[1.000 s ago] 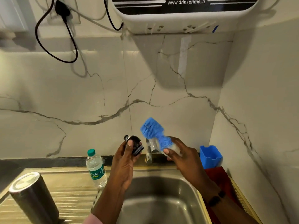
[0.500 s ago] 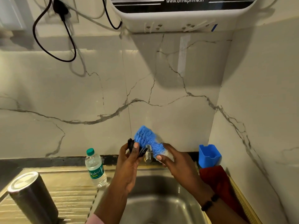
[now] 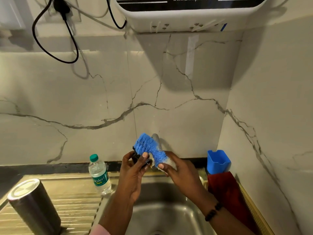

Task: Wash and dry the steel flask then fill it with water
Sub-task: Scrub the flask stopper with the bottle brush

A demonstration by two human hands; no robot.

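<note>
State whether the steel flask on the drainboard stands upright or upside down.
Upside down: the steel flask rests on the drainboard with its flat closed base facing up.

Dark steel flask (image 3: 34, 206) standing upside down on the ribbed draining board left of the sink, shiny base up, its black lid (image 3: 139, 158) held above the sink, blue brush (image 3: 149, 148) bristles against it

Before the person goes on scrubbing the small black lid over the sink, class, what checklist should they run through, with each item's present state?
1. Left hand grips the black lid: ok.
2. Right hand holds the blue brush: ok.
3. Bristles touch the lid: ok.
4. Work held over the sink: ok.
5. Water running from the tap: cannot tell.
6. Steel flask standing on the draining board, apart from the hands: ok.
</note>
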